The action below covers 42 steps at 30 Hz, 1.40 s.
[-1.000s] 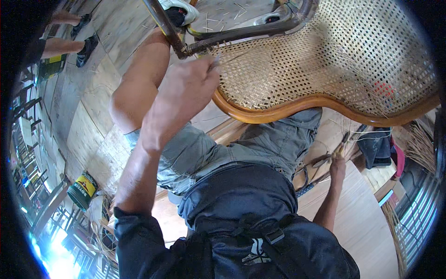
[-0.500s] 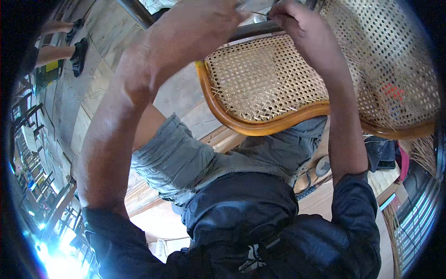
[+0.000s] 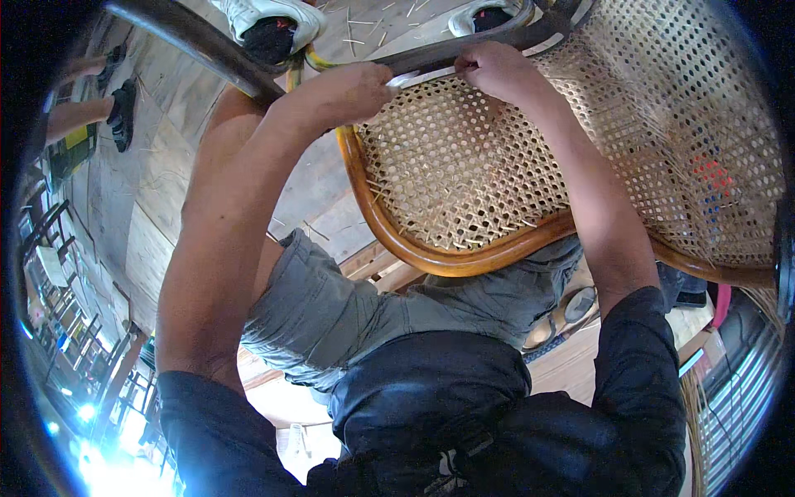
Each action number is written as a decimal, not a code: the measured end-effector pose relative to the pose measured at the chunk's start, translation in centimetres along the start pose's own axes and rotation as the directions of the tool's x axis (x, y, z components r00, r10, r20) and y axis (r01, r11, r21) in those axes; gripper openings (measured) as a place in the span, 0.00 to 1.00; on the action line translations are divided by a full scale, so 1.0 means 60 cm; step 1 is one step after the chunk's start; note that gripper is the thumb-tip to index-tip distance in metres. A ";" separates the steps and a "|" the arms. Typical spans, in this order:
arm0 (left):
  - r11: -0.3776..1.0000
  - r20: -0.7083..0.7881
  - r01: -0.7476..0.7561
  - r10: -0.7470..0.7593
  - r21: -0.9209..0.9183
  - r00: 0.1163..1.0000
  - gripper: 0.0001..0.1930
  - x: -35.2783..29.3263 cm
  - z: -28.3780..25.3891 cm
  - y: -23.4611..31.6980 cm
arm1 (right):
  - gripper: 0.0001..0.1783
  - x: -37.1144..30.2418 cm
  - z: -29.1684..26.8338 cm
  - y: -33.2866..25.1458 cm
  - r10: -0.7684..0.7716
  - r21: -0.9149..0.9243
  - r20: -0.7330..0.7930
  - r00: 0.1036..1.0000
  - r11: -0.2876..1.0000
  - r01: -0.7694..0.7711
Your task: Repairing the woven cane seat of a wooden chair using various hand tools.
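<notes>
A woven cane panel (image 3: 472, 166) fills a curved, varnished wooden chair frame (image 3: 397, 240) that rests over my lap. At the panel's far edge, beside a dark rounded bar (image 3: 451, 54), my left hand (image 3: 352, 93) is closed. Something small and whitish (image 3: 404, 80) shows at its fingertips, too little of it to name. My right hand (image 3: 503, 76) is pinched at the same edge, a short way to the right; what its fingers hold, if anything, is hidden. Loose cane ends stick out of the weave near the frame's lower left curve.
A second, larger cane panel (image 3: 687, 108) adjoins on the right. Another person's white shoes (image 3: 306, 21) stand beyond the bar, among cane scraps on the wooden floor (image 3: 157, 182). At far left are someone's legs in dark sandals (image 3: 122, 116). Bundled cane strands (image 3: 696, 431) lie at lower right.
Both hands have come down toward me, from above the dark bar to the panel's far edge. The thin strand seen between them earlier no longer shows. The view has shifted, revealing white shoes.
</notes>
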<state>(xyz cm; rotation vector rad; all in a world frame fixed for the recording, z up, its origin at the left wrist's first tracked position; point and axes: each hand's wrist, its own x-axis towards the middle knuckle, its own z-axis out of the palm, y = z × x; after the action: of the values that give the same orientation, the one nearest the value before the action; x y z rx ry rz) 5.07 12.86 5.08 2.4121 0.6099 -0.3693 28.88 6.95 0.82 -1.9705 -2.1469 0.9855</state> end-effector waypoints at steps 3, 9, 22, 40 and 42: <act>0.984 0.010 0.169 -0.169 -0.053 0.986 0.10 0.017 -0.002 0.013 | 0.11 0.010 0.017 -0.006 0.000 -0.009 0.035 0.999 1.000 0.000; 0.903 0.128 0.378 -0.407 0.204 0.904 0.13 0.071 -0.013 0.040 | 0.11 0.015 0.027 -0.008 0.129 -0.070 0.043 0.991 0.990 -0.126; 0.903 0.220 0.311 -0.381 0.296 0.898 0.15 0.109 -0.033 0.050 | 0.13 0.021 0.026 -0.021 0.143 -0.122 0.034 0.989 0.983 -0.138; 0.934 0.231 0.251 -0.310 0.254 0.922 0.12 0.116 -0.008 0.040 | 0.13 0.024 0.046 -0.016 0.171 -0.130 0.009 0.985 0.977 -0.169; 0.939 0.187 0.271 -0.312 0.213 0.932 0.12 0.094 0.002 0.039 | 0.13 0.022 0.043 -0.025 0.176 -0.097 -0.001 0.984 0.980 -0.175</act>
<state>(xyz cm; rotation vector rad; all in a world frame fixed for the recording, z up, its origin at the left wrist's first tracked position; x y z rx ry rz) 11.06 13.01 3.91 2.4077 0.8701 -0.8396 26.14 7.15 -0.97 -2.2375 -2.0909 0.9290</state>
